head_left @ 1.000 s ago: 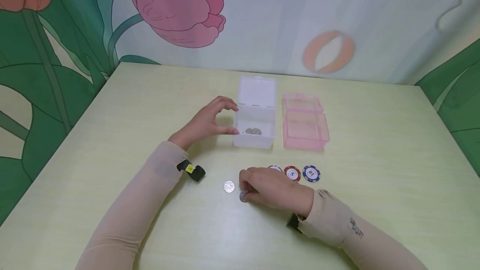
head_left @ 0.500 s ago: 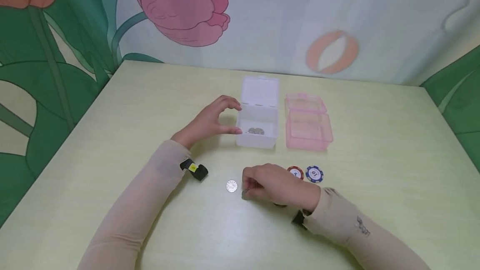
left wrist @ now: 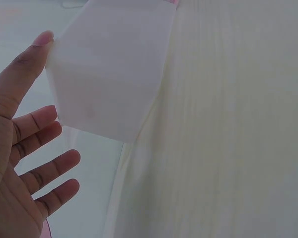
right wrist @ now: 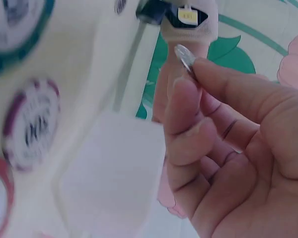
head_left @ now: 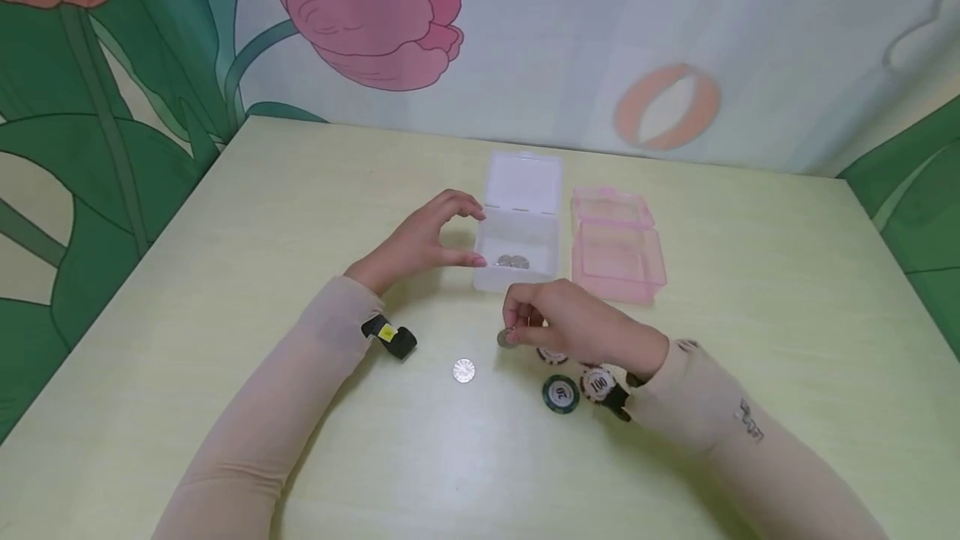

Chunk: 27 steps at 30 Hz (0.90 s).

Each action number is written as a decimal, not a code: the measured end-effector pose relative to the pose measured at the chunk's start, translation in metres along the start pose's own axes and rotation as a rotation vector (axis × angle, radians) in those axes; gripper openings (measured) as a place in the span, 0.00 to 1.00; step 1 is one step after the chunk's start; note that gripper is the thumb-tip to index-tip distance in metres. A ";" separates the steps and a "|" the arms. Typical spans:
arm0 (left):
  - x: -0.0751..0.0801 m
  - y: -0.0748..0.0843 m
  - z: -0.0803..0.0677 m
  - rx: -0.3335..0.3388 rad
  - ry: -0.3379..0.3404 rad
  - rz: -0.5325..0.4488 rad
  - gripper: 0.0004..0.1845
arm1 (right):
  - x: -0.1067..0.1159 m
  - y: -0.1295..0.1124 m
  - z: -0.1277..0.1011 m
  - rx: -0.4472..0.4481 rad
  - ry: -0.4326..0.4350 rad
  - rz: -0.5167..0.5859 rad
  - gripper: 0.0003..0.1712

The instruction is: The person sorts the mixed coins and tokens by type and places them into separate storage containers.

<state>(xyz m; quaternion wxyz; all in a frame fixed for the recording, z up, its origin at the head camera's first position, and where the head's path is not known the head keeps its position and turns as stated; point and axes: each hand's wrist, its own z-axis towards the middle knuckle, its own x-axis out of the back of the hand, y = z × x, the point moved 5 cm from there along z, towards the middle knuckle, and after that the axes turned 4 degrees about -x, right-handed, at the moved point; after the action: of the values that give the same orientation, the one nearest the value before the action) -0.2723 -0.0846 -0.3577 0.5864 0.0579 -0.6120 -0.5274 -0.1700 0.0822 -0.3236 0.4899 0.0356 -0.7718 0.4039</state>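
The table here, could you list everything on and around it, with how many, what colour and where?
Table: one, pale yellow-green, under everything.
Clear box: one, frosted white, lid open, middle of the table.
Coins in the box: silver, a few, exact count unclear.
Pink box: one, see-through pink, lid open, just right of the clear box.
Loose coin: one, silver, flat on the table nearer the person.
Green chip: one, marked 50, below the right hand.
Other chips: at least two, partly hidden by the right hand.
Wall mural: pink flower, green leaves, behind the table.
Left hand: fingertips against the clear box's side.
Right hand: pinches a silver coin above the table.
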 end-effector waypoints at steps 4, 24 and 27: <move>0.000 -0.001 0.000 -0.001 -0.001 -0.002 0.30 | 0.014 0.005 0.006 -0.021 0.020 0.012 0.06; -0.001 -0.002 0.002 -0.022 0.011 0.003 0.31 | 0.051 0.038 0.045 -0.158 0.187 0.081 0.06; -0.001 -0.002 0.002 -0.018 0.010 0.002 0.31 | 0.050 0.043 0.053 -0.178 0.190 0.056 0.07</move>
<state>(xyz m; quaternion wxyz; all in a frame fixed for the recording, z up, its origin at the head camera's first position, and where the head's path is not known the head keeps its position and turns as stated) -0.2745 -0.0838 -0.3588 0.5903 0.0548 -0.6046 -0.5320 -0.2534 0.0933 -0.3200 0.5504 -0.0681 -0.7554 0.3491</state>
